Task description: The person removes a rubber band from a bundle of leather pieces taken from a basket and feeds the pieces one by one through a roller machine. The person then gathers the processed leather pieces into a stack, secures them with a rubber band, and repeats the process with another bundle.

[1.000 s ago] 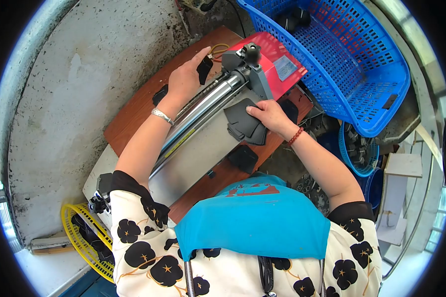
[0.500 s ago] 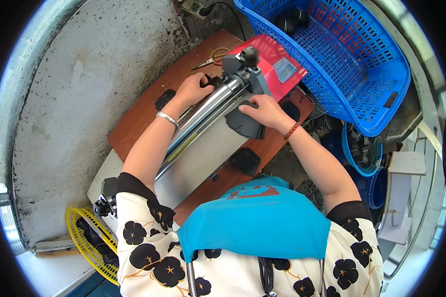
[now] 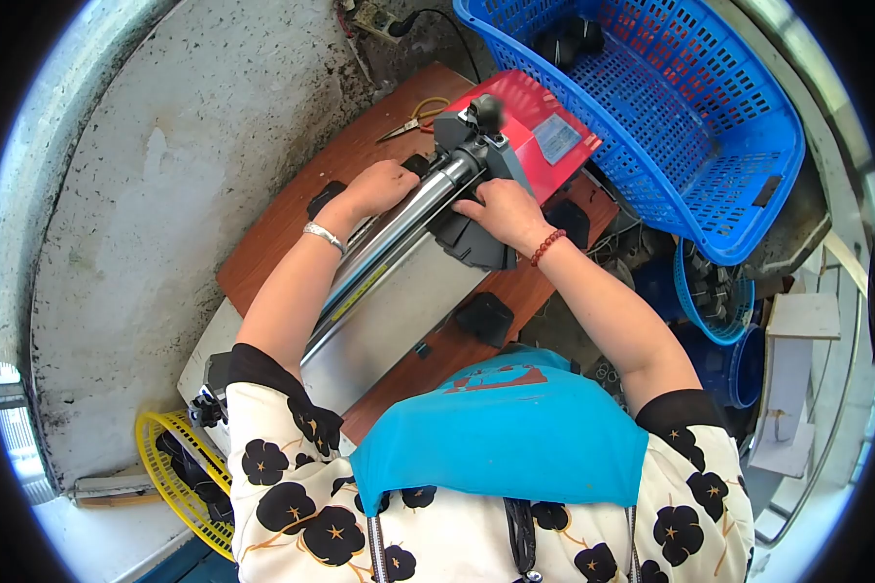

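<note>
A machine with long shiny metal rollers [image 3: 399, 223] and a flat metal plate [image 3: 399, 306] lies diagonally before me. My right hand [image 3: 510, 212] is closed on a fanned stack of black flat pieces [image 3: 472, 245] on the plate, its fingers close to the rollers' upper end. Across the rollers, my left hand [image 3: 379, 187] is bent down with its fingers together. A black piece [image 3: 416, 163] shows at its fingertips, which are partly hidden. Another black piece [image 3: 327, 197] lies on the wood beside my left wrist.
Yellow-handled scissors [image 3: 413, 121] lie on the brown table [image 3: 292, 219], near the machine's red housing [image 3: 544, 136]. A black piece [image 3: 484, 319] rests at the near edge. A big blue basket [image 3: 642, 121] stands at upper right, a yellow basket [image 3: 156, 476] at lower left.
My right hand has shifted up and left toward the rollers, with the black stack closer to them. The left hand has turned flatter, its fingers lower behind the rollers.
</note>
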The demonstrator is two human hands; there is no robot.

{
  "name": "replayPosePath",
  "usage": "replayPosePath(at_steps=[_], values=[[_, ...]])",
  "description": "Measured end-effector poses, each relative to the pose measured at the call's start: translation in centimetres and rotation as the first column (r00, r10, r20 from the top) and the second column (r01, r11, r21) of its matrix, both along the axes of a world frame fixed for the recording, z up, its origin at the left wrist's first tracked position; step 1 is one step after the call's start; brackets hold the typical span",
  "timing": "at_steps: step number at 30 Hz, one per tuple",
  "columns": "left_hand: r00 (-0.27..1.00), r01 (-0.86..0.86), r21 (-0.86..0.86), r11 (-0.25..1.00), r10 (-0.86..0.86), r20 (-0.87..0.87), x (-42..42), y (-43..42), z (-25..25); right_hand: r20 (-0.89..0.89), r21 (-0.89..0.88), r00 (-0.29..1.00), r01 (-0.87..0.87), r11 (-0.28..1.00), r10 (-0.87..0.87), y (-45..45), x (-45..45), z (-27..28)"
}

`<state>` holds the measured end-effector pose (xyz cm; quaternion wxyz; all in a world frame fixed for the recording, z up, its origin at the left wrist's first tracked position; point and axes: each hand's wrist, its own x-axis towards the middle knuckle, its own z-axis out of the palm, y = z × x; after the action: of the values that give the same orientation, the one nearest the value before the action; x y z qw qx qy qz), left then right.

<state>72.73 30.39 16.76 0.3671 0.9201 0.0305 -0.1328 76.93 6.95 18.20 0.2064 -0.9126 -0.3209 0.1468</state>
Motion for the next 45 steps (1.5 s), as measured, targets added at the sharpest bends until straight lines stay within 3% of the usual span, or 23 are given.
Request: replayPosePath(at_steps=[3, 5, 7, 9, 10, 11, 13, 14, 15, 17, 21, 23, 25, 27, 28, 32, 34, 38, 40, 42, 44, 45], values=[[0.998, -0.069, 0.066, 0.995, 0.069, 0.002, 0.1, -0.4, 0.2, -0.039, 0.01, 0.999, -0.014, 1.0, 0.014, -0.8, -0.5, 0.4], [0.98, -0.16, 0.05, 0.986, 0.153, 0.124, -0.2, -0.3, 0.3, -0.103, 0.21, 0.994, -0.013, 0.978, 0.036, -2.0, -0.7, -0.4], [0.971, -0.179, 0.132, 0.975, 0.154, 0.181, -0.5, 0.0, 0.7, -0.134, 0.224, 0.99, -0.01, 0.975, 0.041, -2.8, -0.7, -0.9], [0.892, -0.385, 0.095, 0.918, 0.344, 0.293, -0.6, -0.3, 1.3, -0.141, 0.222, 0.988, -0.03, 0.975, 0.063, -3.1, -0.7, -0.8], [0.868, -0.341, 0.195, 0.919, 0.229, 0.441, -0.5, 0.2, 0.4, -0.141, 0.223, 0.988, -0.029, 0.974, 0.062, -3.0, -0.7, -0.7], [0.868, -0.34, 0.196, 0.92, 0.227, 0.441, -0.8, -0.2, 1.0, -0.159, 0.169, 0.987, -0.006, 0.986, 0.033, -2.7, -0.6, -0.2], [0.795, -0.15, 0.468, 0.871, -0.175, 0.581, -1.9, -1.0, 2.5, -0.175, 0.118, 0.985, 0.013, 0.993, 0.008, -1.7, -0.5, 0.1], [0.825, -0.096, 0.539, 0.837, -0.236, 0.513, -1.6, -0.6, 1.6, -0.105, 0.081, 0.994, 0.025, 0.996, -0.016, -1.1, -0.4, 0.0], [0.934, 0.007, 0.53, 0.848, -0.195, 0.301, -1.4, -0.7, 1.4, -0.033, 0.047, 0.999, 0.039, 0.998, -0.038, -0.6, -0.3, -0.1], [0.986, 0.088, 0.191, 0.978, -0.112, 0.12, -0.3, 0.4, -0.3, -0.015, 0.046, 0.999, 0.052, 0.998, -0.052, -0.1, -0.2, -0.4], [0.99, 0.041, 0.104, 0.994, -0.054, 0.13, 0.3, 0.8, -0.9, -0.023, 0.098, 0.998, 0.066, 0.993, -0.064, -0.7, -0.5, -0.8], [0.984, -0.149, 0.076, 0.986, 0.14, 0.11, -0.1, 0.3, 0.1, -0.052, 0.143, 0.996, 0.076, 0.987, -0.07, -1.5, -0.8, -0.9], [0.981, -0.171, 0.021, 0.985, 0.168, 0.092, -0.1, 1.1, -0.2, -0.128, 0.178, 0.991, 0.063, 0.982, -0.04, -2.1, -1.1, -0.2], [0.923, -0.354, 0.021, 0.935, 0.345, 0.17, -0.2, 1.3, 0.2, -0.142, 0.222, 0.99, 0.058, 0.973, -0.026, -2.7, -1.3, -0.5], [0.908, -0.367, -0.119, 0.922, 0.383, 0.168, 0.6, 3.0, -2.3, -0.156, 0.268, 0.988, 0.054, 0.962, -0.012, -2.9, -1.4, -0.5], [0.892, -0.301, -0.144, 0.943, 0.331, 0.306, -0.4, 2.7, 1.8, -0.319, 0.342, 0.946, 0.171, 0.924, -0.057, -2.8, -1.7, 0.9], [0.892, -0.267, -0.155, 0.951, 0.305, 0.334, -1.1, 2.2, 4.2, -0.176, 0.577, 0.984, 0.117, 0.808, -0.017, -1.9, -1.8, 1.6], [0.899, -0.149, -0.192, 0.97, 0.213, 0.383, -3.0, 0.1, 9.0, -0.017, 0.64, 0.995, 0.083, 0.764, -0.094, 0.6, -1.6, 4.6], [0.902, -0.1, -0.188, 0.977, 0.168, 0.397, -3.7, -0.7, 10.3, 0.024, 0.64, 0.995, 0.061, 0.766, -0.1, 1.8, -0.9, 4.3], [0.915, -0.08, -0.318, 0.945, 0.196, 0.352, -4.3, -1.4, 11.2, 0.065, 0.638, 0.993, 0.037, 0.769, -0.102, 2.1, -0.8, 4.5], [0.913, -0.09, -0.305, 0.948, 0.201, 0.355, -5.0, -1.9, 11.9, 0.072, 0.459, 0.993, 0.047, 0.887, -0.09, 1.8, -0.9, 5.1], [0.913, -0.098, -0.295, 0.951, 0.203, 0.353, -5.2, -2.0, 12.1, 0.075, 0.459, 0.993, 0.043, 0.887, -0.087, 1.7, -0.9, 4.7]])
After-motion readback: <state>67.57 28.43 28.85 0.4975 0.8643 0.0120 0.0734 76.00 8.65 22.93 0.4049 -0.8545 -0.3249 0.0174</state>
